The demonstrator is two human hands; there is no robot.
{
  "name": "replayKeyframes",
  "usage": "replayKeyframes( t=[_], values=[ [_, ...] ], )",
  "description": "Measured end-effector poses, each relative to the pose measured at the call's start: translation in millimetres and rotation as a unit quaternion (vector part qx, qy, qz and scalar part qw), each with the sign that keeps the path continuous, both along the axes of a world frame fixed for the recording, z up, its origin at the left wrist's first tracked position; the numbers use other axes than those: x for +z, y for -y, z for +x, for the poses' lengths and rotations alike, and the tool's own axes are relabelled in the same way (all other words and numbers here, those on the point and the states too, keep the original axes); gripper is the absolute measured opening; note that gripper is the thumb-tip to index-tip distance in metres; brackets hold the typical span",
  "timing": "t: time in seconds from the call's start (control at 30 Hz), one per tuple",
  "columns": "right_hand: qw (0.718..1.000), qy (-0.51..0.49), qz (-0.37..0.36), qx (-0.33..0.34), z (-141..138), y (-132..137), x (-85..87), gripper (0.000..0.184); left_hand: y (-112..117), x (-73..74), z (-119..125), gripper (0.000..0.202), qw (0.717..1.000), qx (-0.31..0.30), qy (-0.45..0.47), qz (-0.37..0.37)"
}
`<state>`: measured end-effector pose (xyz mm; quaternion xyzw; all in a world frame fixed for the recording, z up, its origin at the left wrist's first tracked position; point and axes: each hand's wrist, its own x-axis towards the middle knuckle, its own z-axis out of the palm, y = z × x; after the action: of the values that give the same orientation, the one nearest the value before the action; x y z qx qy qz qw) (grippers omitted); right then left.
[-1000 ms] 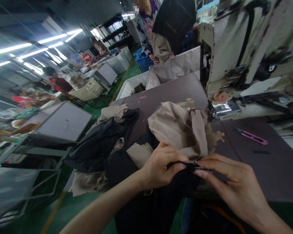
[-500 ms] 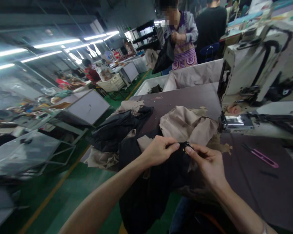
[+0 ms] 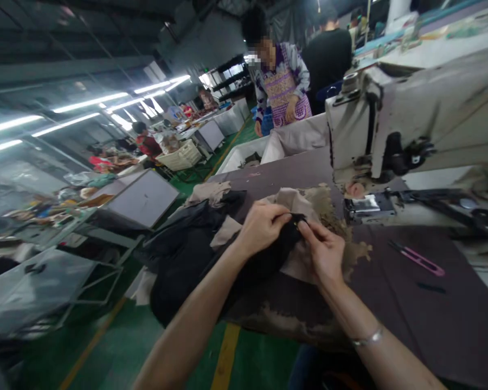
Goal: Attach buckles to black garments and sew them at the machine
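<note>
- My left hand (image 3: 264, 225) has thumb and fingers closed on the edge of a black garment (image 3: 268, 265), pinching it from the left.
- My right hand (image 3: 325, 249) grips the same edge just beside it, thumb and fingertips together; a metal bracelet (image 3: 368, 340) circles that wrist.
- The pinched edge is raised over the middle of the tabletop (image 3: 390, 314); the rest of the garment trails under my left forearm toward the tabletop's left edge. Small bright specks show by my fingertips, too blurred for me to say what they are.
- Beige cloth (image 3: 301, 265) lies beneath and behind my right hand, with a ragged piece (image 3: 323, 203) next to it toward the sewing machine (image 3: 431, 119).
- The machine stands along the tabletop's far right side, its metal plate (image 3: 368, 203) well apart from my grip.
- Pink-handled snips (image 3: 423, 262) lie between the machine and the tabletop's near right corner, a dark strip (image 3: 431, 288) near them.
- Past the far edge, a co-worker (image 3: 284, 86) stands behind a cloth-lined bin (image 3: 296, 142).
</note>
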<state>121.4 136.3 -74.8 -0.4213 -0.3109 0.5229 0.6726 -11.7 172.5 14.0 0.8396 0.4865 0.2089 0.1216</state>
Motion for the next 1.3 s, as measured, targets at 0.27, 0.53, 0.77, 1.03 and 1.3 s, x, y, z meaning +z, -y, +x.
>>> replayKeyframes(
  t=[0.27,0.53,0.77,1.03,1.3],
  values=[
    [0.995,-0.018,-0.08,-0.061,63.1,35.4,-64.1,0.023,-28.7,-73.5,51.0,0.026,0.945,-0.209,0.11,-0.227],
    [0.998,0.031,-0.046,-0.035,55.0,36.6,-53.9,0.016,-44.4,-61.4,35.7,0.035,0.891,-0.219,0.129,-0.376],
    [0.995,0.097,-0.027,0.003,66.0,38.4,-41.3,0.011,-38.5,-60.4,38.1,0.028,0.864,-0.181,0.185,-0.432],
    [0.998,0.058,-0.037,0.012,62.5,38.5,-44.0,0.013,-29.7,-58.9,41.0,0.031,0.893,-0.144,0.205,-0.374],
    [0.998,-0.004,-0.061,0.02,58.5,36.4,-45.7,0.017,-29.0,-47.4,42.3,0.025,0.926,-0.191,0.138,-0.293]
  ],
)
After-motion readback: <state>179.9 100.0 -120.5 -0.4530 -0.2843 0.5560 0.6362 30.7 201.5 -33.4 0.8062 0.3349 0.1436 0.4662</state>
